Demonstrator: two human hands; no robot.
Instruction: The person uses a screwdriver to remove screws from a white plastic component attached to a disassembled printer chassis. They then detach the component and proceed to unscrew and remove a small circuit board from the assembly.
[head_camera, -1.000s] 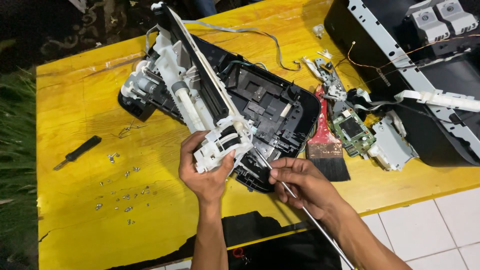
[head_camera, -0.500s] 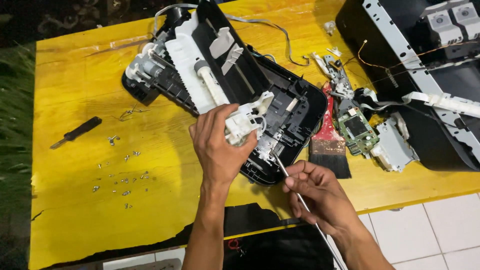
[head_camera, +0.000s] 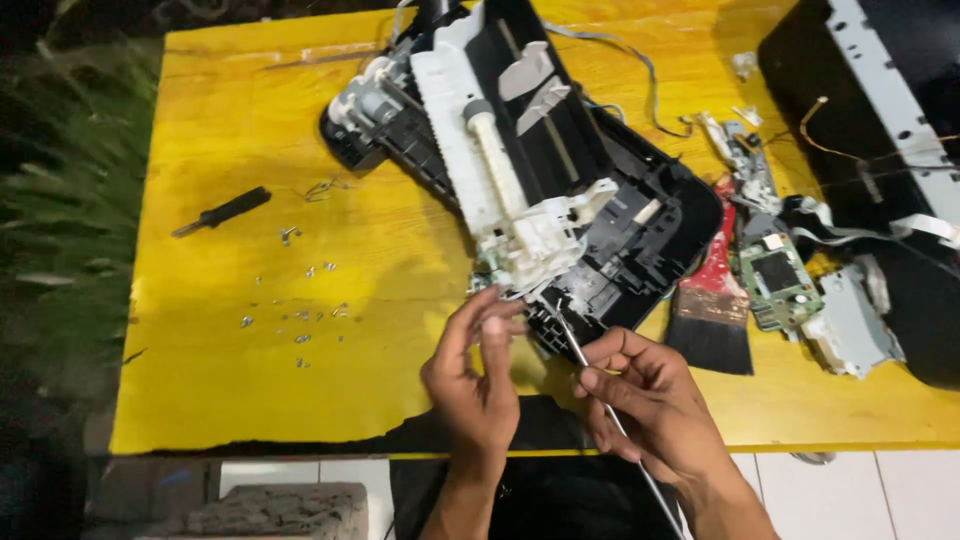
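Note:
A half-dismantled printer (head_camera: 600, 215) lies on the yellow table (head_camera: 230, 380), its black base flat and its white mechanism (head_camera: 500, 180) tilted up. My right hand (head_camera: 645, 400) grips a thin metal rod (head_camera: 575, 345) whose tip reaches the white block at the mechanism's near end. My left hand (head_camera: 475, 375) is just below that block, fingers curled together, thumb and fingertips pinched as if on something very small that I cannot make out.
A black screwdriver (head_camera: 222, 211) and several loose screws (head_camera: 300, 320) lie on the left of the table. A red-handled brush (head_camera: 712, 300), a green circuit board (head_camera: 778, 280) and small parts lie right. A black printer cover (head_camera: 880, 130) fills the far right.
My left hand has let go of the white block and dropped toward the table edge. The mechanism stays tilted up. My right hand keeps the rod.

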